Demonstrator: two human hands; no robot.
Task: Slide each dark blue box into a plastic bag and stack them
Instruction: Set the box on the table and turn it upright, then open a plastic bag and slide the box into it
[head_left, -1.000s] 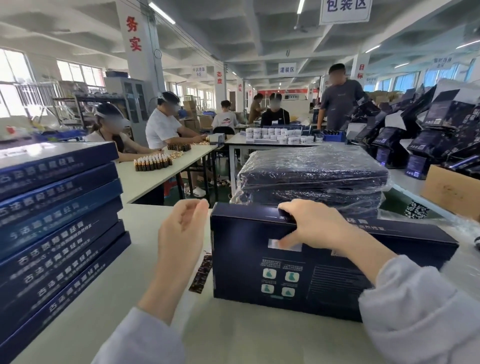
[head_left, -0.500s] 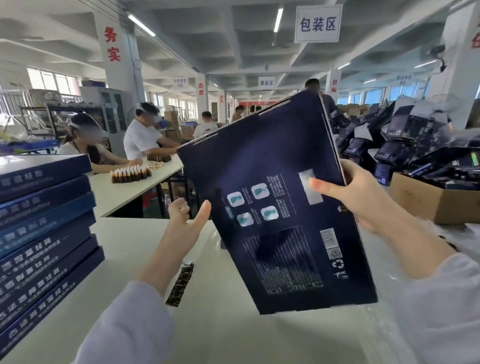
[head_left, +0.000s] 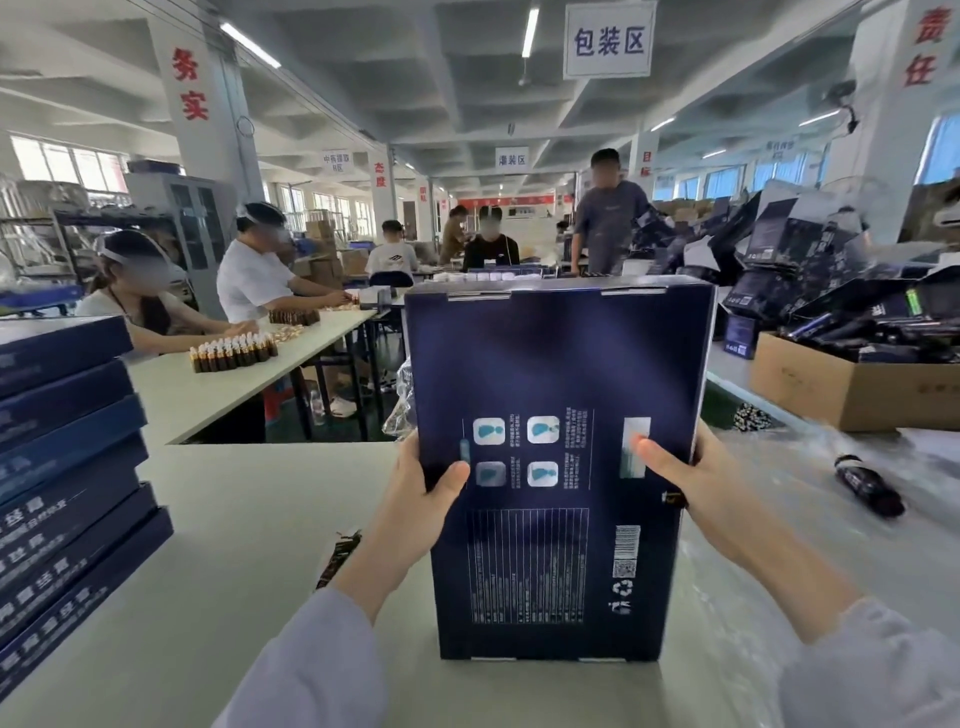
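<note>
A dark blue box (head_left: 550, 364) stands upright on its short end in front of me, its printed back facing me. My left hand (head_left: 421, 504) grips its left edge, thumb on the back face. My right hand (head_left: 696, 488) grips its right edge, thumb near a white label. A stack of several unbagged dark blue boxes (head_left: 62, 478) sits at the left. Clear plastic bags (head_left: 810, 519) lie spread on the table to the right. A bit of crinkled plastic (head_left: 400, 410) shows behind the box; the bagged stack is hidden.
The white table (head_left: 234, 519) carries a small dark strip (head_left: 340, 556) by my left wrist and a dark bottle (head_left: 865, 483) at the right. A cardboard carton (head_left: 852, 384) of dark packages stands at the right. People work at tables behind.
The box went from lying on its long edge under my right hand, to tilted in the air, to upright. My left hand, open before, now grips its left edge.
</note>
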